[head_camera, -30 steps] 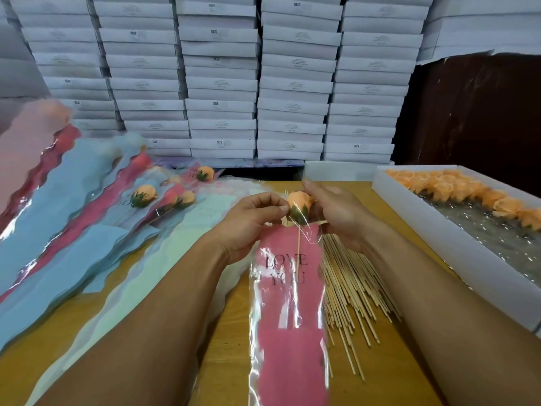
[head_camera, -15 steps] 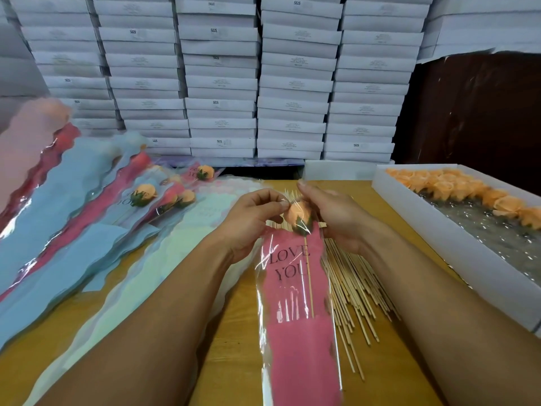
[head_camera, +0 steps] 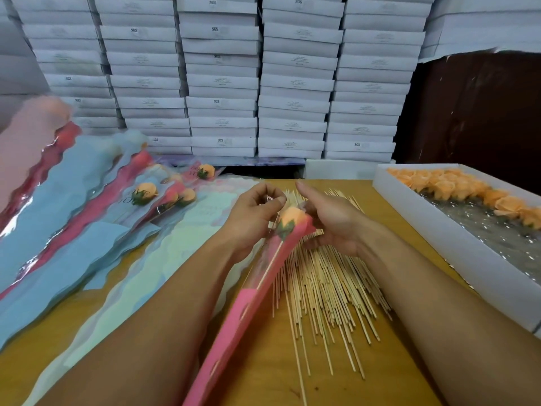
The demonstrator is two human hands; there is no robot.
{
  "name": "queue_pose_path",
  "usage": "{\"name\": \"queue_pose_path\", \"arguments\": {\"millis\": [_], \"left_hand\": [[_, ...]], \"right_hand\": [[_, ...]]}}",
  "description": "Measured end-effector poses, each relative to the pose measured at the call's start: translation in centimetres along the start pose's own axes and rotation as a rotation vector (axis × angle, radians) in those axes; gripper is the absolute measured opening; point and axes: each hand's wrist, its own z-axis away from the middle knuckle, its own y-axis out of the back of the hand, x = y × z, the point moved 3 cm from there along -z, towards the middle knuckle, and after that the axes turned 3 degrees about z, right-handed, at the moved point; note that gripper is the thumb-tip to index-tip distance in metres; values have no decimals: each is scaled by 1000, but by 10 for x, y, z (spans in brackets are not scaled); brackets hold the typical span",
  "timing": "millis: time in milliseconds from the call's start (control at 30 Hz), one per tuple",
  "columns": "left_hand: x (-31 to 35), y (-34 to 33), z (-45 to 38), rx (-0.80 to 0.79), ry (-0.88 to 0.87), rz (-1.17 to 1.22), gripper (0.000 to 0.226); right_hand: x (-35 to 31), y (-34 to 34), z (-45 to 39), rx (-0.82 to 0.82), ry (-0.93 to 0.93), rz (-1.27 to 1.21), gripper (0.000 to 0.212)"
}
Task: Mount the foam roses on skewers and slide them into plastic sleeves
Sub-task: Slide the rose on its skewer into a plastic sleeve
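— Between the two hands, what sits there?

— An orange foam rose (head_camera: 290,215) on its skewer (head_camera: 270,272), already inside a pink plastic sleeve (head_camera: 234,326). The sleeve is turned nearly edge-on and slants from the hands down toward the camera.

— And the left hand (head_camera: 251,218)?

— It lies just left of the rose, fingers curled, thumb and forefinger pinching the clear top edge of the sleeve above the bloom.

— The right hand (head_camera: 330,221)?

— Just right of the rose, its forefinger stretched out and the other fingers bent round the sleeve's far side at the rose's level. Whether they truly grip it I cannot tell; they are partly hidden behind the sleeve.

— What lies beneath them?

— A fan of loose skewers (head_camera: 325,291) on the wooden table (head_camera: 272,373). Left of the arms, spread sleeves (head_camera: 61,230) in blue, pink and pale green, a few finished roses (head_camera: 146,192) resting on them. At the right, a white tray (head_camera: 456,238) with orange roses (head_camera: 456,186) along its far end. Behind, stacked white boxes (head_camera: 222,80).
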Motion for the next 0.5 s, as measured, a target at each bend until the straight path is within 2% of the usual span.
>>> {"name": "queue_pose_path", "arguments": {"millis": [233,367,500], "left_hand": [[0,11,-6,216,-137,-167,17],[1,17,-9,305,-215,-299,16],[3,24,-9,426,-270,-414,15]], "right_hand": [[-2,-2,5,-49,-56,-100,52],[-2,-3,9,-74,-108,-13,50],[0,-11,17,-335,-189,147,60]]}}
